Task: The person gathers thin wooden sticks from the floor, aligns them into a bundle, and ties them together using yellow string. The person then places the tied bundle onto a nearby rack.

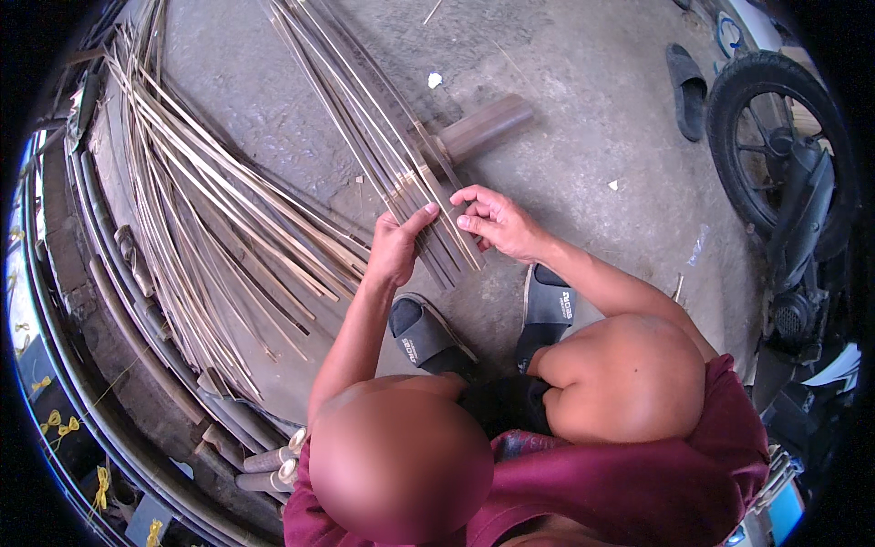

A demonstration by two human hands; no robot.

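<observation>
Closest in, the person's bare knees fill the lower frame above a dark red garment, and their feet rest in black slide sandals (428, 337) on the concrete floor (583, 137). Just beyond the sandals both hands meet on a flat bundle of bamboo strips (428, 196) that runs up and to the left across the floor. The left hand (396, 246) grips the bundle's near end from the left, thumb pressed over the top of the strips; the right hand (497, 221) has its fingers curled down onto the same end from the right. The bundle lies across a short brown pipe (483, 126). To the left sprawls a large loose heap of strips (210, 219). Far right stands a motorcycle wheel (770, 137)
</observation>
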